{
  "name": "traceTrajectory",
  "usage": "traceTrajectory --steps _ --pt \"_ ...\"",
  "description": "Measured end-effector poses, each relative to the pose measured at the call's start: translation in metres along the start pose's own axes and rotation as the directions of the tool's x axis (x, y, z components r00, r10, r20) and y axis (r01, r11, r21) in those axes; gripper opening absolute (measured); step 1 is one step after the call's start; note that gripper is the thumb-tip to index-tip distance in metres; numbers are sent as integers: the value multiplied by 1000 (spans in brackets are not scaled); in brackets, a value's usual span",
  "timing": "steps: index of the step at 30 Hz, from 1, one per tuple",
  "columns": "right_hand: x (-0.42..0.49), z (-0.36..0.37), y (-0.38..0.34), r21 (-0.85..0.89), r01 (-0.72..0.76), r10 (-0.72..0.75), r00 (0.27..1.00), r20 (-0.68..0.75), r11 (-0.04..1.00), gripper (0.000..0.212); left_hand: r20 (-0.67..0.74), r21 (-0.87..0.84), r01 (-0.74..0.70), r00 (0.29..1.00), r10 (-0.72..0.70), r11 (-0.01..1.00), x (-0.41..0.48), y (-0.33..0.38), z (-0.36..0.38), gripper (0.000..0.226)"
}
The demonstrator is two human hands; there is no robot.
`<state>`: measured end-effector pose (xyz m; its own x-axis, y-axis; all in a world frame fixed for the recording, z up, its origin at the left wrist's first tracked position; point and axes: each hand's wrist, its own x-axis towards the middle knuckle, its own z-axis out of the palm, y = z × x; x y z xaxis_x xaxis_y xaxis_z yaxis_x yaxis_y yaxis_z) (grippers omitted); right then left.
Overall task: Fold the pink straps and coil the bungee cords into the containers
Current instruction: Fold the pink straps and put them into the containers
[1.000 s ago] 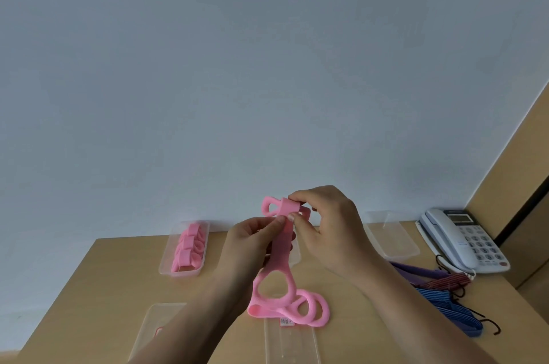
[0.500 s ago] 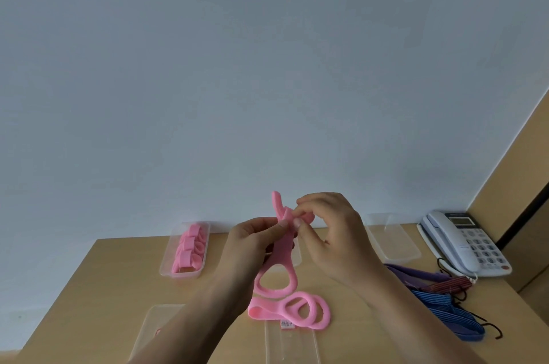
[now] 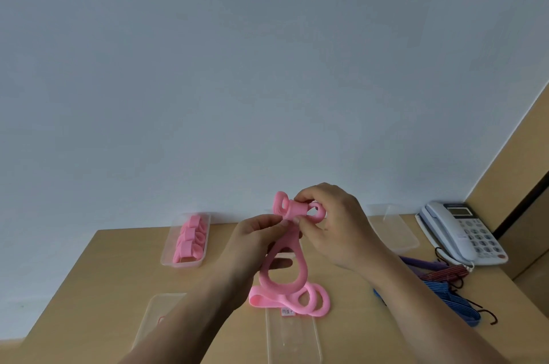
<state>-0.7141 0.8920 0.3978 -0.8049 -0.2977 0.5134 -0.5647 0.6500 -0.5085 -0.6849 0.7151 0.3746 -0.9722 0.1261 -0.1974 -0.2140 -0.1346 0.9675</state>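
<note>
My right hand (image 3: 335, 227) curls its fingers round the rolled top end of a long pink looped elastic strap (image 3: 294, 210). My left hand (image 3: 258, 238) pinches the same strap just under that roll. The strap is lifted above the pale wooden tabletop (image 3: 118, 274). One big loop hangs below my hands, and the last loops lie on the tabletop at the far edge of a flat clear plastic tray (image 3: 292, 340).

Well to the left of the strap stands a clear plastic container (image 3: 182, 264) with folded pink straps (image 3: 190, 240) in it. To the right of the strap is an empty clear container (image 3: 398, 232). Further right lies a heap of blue, purple and red bungee cords (image 3: 445, 295) beside a white desk telephone (image 3: 463, 232).

I judge I am partway through rolling this strap. The band looks springy, so if my pinch slackens while I shift fingers for the next turn, the roll may spring open. The trailing loops could catch the tray and drag it. A loose, fat roll might not fit the container.
</note>
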Motion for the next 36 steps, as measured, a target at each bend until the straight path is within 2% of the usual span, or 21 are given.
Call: traceTrajectory --steps 9,15,19,21,24,26,28,32,34,36 --pt "-9 15 -9 -158 99 -119 985 -125 982 22 63 -49 -102 992 105 994 -4 -3 -6 35" --pt "-10 23 -18 -203 125 -153 980 -128 971 26 137 -11 -150 979 150 989 -7 -1 -15 39" --pt "-11 24 -25 -163 156 -173 980 -99 974 19 111 -26 -132 985 134 991 -8 -1 -23 26" --pt "-11 24 -27 -118 150 -158 985 -70 982 19 102 -20 -113 988 115 993 -9 -1 -29 20" --pt "-5 23 -30 -42 53 -53 999 1 998 25 91 -18 -99 991 100 995 -8 -1 -35 24" --pt "0 24 -32 -25 -38 41 991 127 999 40 72 -39 -98 992 101 994 -6 0 -39 42" --pt "4 26 -39 -22 -81 84 972 221 996 45 47 -68 -94 994 98 993 -4 0 -46 60" --pt "5 36 -55 -6 -18 19 989 149 1000 32 9 -96 -81 997 82 992 -1 -4 -61 77" --pt "7 41 -61 -10 -24 25 990 137 1000 30 20 -139 -43 999 47 989 -1 -6 -70 73" --pt "11 46 -66 -7 -39 40 989 139 999 28 70 -164 -5 997 16 986 -3 -7 -79 60"
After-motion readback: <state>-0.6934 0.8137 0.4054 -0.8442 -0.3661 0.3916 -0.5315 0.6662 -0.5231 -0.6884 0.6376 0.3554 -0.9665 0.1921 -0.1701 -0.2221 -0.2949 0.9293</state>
